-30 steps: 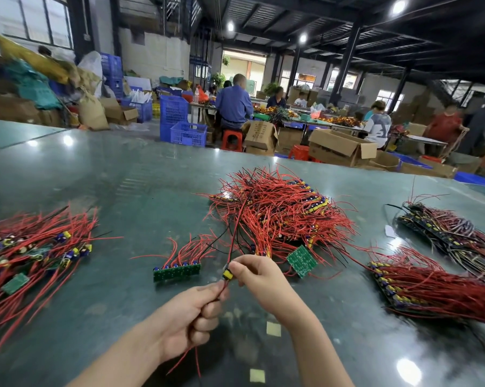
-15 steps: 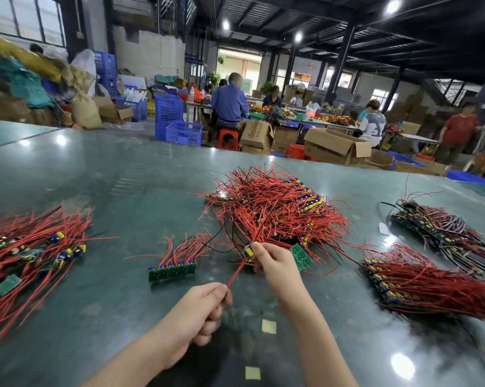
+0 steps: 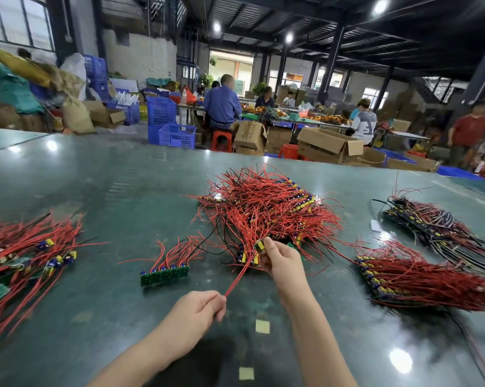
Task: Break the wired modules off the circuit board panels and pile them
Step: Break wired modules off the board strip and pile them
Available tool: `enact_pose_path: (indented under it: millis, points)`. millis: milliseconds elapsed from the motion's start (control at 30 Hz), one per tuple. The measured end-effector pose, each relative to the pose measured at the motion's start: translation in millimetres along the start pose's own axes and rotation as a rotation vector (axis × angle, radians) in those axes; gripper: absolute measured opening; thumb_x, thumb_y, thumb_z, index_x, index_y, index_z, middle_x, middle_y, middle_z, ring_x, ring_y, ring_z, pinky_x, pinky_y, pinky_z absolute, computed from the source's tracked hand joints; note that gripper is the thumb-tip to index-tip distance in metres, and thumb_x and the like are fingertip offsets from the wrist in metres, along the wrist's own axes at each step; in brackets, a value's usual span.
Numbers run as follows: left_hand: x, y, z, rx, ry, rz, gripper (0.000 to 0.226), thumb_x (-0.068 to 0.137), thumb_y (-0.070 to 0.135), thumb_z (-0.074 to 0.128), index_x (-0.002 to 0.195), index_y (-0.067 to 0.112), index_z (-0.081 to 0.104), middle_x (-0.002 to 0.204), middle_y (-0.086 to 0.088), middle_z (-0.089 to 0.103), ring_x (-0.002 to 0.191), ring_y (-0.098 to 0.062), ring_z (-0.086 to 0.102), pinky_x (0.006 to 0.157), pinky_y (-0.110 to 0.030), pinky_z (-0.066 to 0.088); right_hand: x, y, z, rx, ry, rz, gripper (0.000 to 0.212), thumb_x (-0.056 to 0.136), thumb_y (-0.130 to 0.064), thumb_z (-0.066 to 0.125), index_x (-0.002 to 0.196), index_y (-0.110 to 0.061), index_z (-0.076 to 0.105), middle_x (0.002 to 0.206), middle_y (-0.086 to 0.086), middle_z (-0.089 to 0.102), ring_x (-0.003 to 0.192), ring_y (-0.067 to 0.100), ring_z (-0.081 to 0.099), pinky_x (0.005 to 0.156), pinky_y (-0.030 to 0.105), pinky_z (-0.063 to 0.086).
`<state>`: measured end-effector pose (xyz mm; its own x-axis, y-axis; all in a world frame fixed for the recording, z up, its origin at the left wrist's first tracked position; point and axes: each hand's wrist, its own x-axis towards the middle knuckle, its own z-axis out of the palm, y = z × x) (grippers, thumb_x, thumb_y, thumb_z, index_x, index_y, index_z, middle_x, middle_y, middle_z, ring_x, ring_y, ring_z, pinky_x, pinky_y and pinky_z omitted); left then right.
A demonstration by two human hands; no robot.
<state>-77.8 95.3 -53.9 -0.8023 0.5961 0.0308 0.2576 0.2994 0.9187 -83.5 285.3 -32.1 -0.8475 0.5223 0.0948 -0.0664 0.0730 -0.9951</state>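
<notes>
I judge the step in hand to be piling: a module already off its panel is being set onto the central heap.

Right hand (image 3: 280, 259): reached forward, forearm running out from the near edge of the bench (image 3: 96, 174), fingers pinching a small yellow-and-blue wired module (image 3: 260, 245) at the near rim of the heap of separated modules (image 3: 266, 210), mid-bench. The module sits just above or against the heap; I cannot tell whether it touches.

Left hand (image 3: 196, 308): nearer the bench's near edge, fingers curled, pinching the free end of the red lead (image 3: 237, 277), which runs taut and diagonal up to the module.

Work remaining: a green panel strip (image 3: 164, 275) with a row of wired modules attached lies flat to the left of the heap, apart from both hands. Further wired panels (image 3: 420, 277) lie stacked toward the right edge, with a darker stack (image 3: 431, 227) beyond them. Another red-wired pile (image 3: 26, 255) lies at the left edge.

Next move, in my judgement: both pinches let go so module and lead drop on the heap, then a reach to the green strip. Loose leads may snag fingers.
</notes>
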Motion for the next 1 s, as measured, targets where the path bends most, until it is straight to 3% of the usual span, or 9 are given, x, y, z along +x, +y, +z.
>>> enact_pose_path:
  millis: [133,233,333,433,567,633,733,833,1000]
  points:
    - [-3.8,3.3,-6.0,-0.159,-0.09,-0.05,0.039,0.099,0.025,0.043,0.066,0.016,0.061,0.039,0.009,0.033,0.029,-0.006,0.022,0.033,-0.014,0.02,-2.1,-3.9,0.1,-0.013,-0.015,-0.03,0.034,0.096,-0.024,0.051,0.065,-0.016,0.062,0.056,-0.005,0.049,0.061,0.015,0.043,0.066,0.03,0.038]
    - [-6.4,7.8,-12.8,-0.297,-0.179,-0.067,0.049,0.096,0.037,0.037,0.079,0.01,0.074,0.054,-0.012,0.063,0.038,-0.016,0.046,0.036,-0.018,0.035,-9.6,-13.9,-2.4,0.098,-0.16,-0.034,0.033,0.095,-0.022,0.052,0.069,-0.015,0.07,0.062,-0.005,0.055,0.063,0.012,0.046,0.064,0.022,0.042]
    - [-4.2,11.8,-12.3,-0.567,-0.052,-0.104,0.041,0.088,0.035,0.042,0.1,0.007,0.069,0.086,-0.026,0.07,0.063,-0.027,0.066,0.049,-0.027,0.052,-21.9,-20.8,2.7,-0.01,-0.395,-0.097,0.022,0.093,-0.023,0.056,0.083,-0.014,0.074,0.074,-0.001,0.062,0.068,0.009,0.05,0.068,0.019,0.041]
    - [-0.5,14.2,-10.3,-0.794,0.009,-0.126,0.043,0.075,0.034,0.052,0.106,0.006,0.061,0.088,-0.023,0.07,0.063,-0.027,0.067,0.055,-0.031,0.056,-34.0,-21.6,20.4,-0.182,-0.536,-0.157,0.012,0.089,-0.02,0.062,0.088,-0.017,0.073,0.072,-0.014,0.067,0.068,-0.004,0.055,0.067,0.011,0.042]
    - [-0.5,13.2,-17.7,-0.831,0.012,-0.181,0.03,0.076,0.026,0.057,0.098,0.005,0.059,0.071,-0.011,0.064,0.041,-0.007,0.039,0.037,-0.018,0.034,-36.9,-15.9,31.2,-0.393,-0.503,-0.263,0.016,0.088,-0.024,0.063,0.092,-0.013,0.074,0.084,-0.01,0.063,0.087,0.004,0.058,0.08,0.02,0.043]
    - [1.0,10.0,-18.5,-0.814,0.031,-0.184,0.031,0.078,0.025,0.055,0.097,0.001,0.059,0.065,-0.009,0.06,0.038,-0.004,0.03,0.035,-0.015,0.026,-36.4,-14.4,29.8,-0.45,-0.466,-0.288,0.019,0.089,-0.03,0.061,0.088,-0.017,0.075,0.089,-0.007,0.062,0.09,0.004,0.056,0.079,0.015,0.04]
    - [2.7,7.5,-16.5,-0.76,0.062,-0.191,0.026,0.085,0.019,0.054,0.097,-0.003,0.06,0.062,-0.008,0.059,0.038,-0.004,0.029,0.035,-0.014,0.024,-35.4,-12.8,30.5,-0.542,-0.356,-0.337,0.023,0.088,-0.035,0.061,0.082,-0.018,0.075,0.073,-0.013,0.059,0.073,-0.009,0.052,0.066,0.007,0.035]
    - [2.6,5.2,-14.0,-0.694,0.076,-0.2,0.018,0.093,0.015,0.051,0.096,-0.001,0.059,0.063,-0.008,0.062,0.039,-0.005,0.03,0.037,-0.014,0.024,-34.9,-12.6,35.5,-0.458,-0.284,-0.259,0.018,0.083,-0.029,0.067,0.068,-0.021,0.071,0.05,-0.019,0.056,0.052,-0.009,0.049,0.053,0.008,0.034]
    - [1.2,5.4,-8.0,-0.625,0.124,-0.191,0.022,0.09,0.017,0.057,0.095,-0.005,0.058,0.064,-0.008,0.062,0.039,-0.006,0.032,0.038,-0.015,0.024,-37.4,-13.7,37.7,-0.366,-0.31,-0.183,0.028,0.081,-0.026,0.07,0.054,-0.029,0.062,0.045,-0.018,0.055,0.044,-0.006,0.044,0.048,0.008,0.032]
